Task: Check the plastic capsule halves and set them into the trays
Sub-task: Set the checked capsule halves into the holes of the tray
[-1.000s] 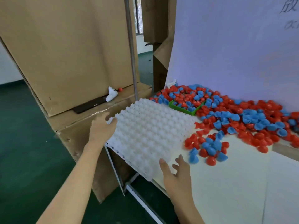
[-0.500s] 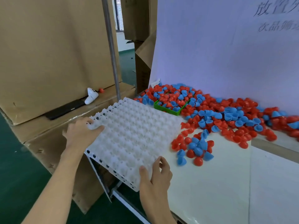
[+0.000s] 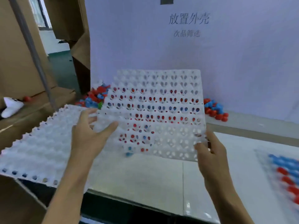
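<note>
Got a tray up in the air

Our right hand (image 3: pixel 210 151) pinches the white tray's (image 3: pixel 161 110) lower right corner, left hand (image 3: pixel 90 135) spread loose against its left edge; capsule halves (image 3: pixel 215 109) sit piled along the counter's (image 3: pixel 145 178) back edge.

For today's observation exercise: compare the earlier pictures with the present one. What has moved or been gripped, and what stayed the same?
The top tray has been lifted off the stack and tilted up. The right hand now pinches its lower right corner; the left hand supports its left edge with spread fingers. The red and blue capsule halves stay heaped against the wall, partly behind the tray.
</note>
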